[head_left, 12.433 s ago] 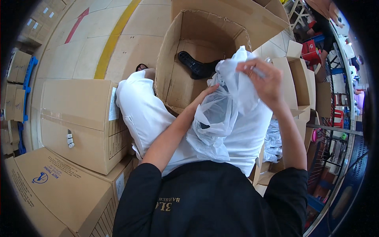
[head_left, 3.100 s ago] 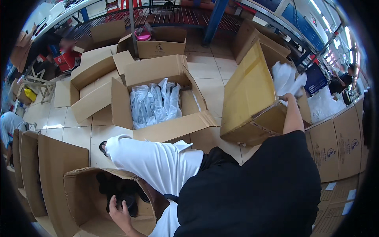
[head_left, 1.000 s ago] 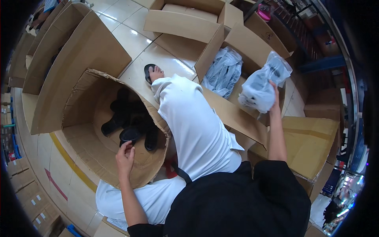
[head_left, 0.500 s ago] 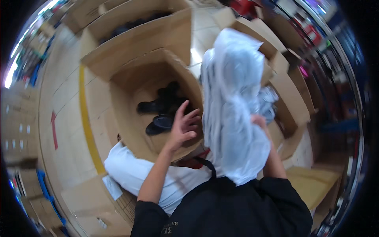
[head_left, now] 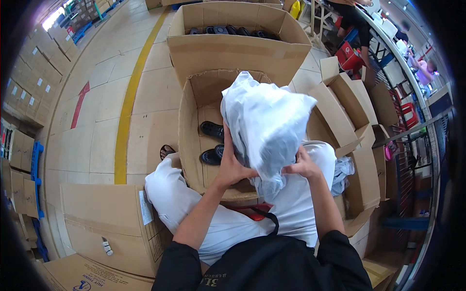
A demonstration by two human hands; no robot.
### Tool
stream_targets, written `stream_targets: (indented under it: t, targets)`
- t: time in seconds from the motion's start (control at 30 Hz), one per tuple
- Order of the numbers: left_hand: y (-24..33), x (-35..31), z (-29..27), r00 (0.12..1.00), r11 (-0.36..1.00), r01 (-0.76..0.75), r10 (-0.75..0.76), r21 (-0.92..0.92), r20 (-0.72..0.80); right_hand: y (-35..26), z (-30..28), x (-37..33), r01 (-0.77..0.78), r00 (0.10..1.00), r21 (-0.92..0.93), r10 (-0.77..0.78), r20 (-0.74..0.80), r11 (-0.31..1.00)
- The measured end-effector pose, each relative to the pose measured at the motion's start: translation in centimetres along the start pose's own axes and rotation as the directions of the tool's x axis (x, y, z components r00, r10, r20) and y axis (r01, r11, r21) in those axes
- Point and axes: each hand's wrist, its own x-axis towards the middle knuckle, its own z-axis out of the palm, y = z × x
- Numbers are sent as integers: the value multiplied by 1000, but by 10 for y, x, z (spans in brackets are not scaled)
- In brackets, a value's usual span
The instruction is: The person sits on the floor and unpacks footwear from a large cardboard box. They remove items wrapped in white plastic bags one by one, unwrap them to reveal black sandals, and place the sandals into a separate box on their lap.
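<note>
Held up between both hands: a bundle of clear plastic bags (head_left: 264, 126), raised in front of the chest, directly above the near wall of an open cardboard box (head_left: 194, 145). Left hand (head_left: 233, 167) clamped on the bundle's lower left side, fingers spread up along it. Right hand (head_left: 303, 167) closed on the lower right, thumb side pressed into the plastic. Gathered neck of the bundle hanging down between the two hands, bulk of it ballooning upward and a little to the right, so long axis roughly upright, tilted away from the body. Both hands about equally near, one each side of the neck, touching the plastic.

Beneath and beyond the bundle, on the box floor: black sandals (head_left: 213, 143), partly hidden by the plastic, lying nearer the left hand. Farther off, a second, wider box (head_left: 238, 43) with more dark footwear along its back. To the right, another open box (head_left: 349, 104), with more plastic (head_left: 342, 172) lying just past the right forearm.
</note>
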Motion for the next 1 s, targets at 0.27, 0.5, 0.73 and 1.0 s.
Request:
stream_targets:
  t: [0.27,0.5,0.73,1.0]
  targets:
    - [-17,0,-2,987,996,-13,27,91,-157,-8,9,24,-33,997,-102,26,-66,994]
    - [-33,3,-2,976,871,59,-152,-488,-153,-63,80,49,335,849,-491,-484,-211,804]
    - [-24,2,20,963,829,11,-160,-559,-218,-76,100,75,214,729,-830,-650,-215,515]
    - [-25,18,8,953,762,-18,-182,-647,-241,-118,74,71,365,551,-790,-798,-243,493]
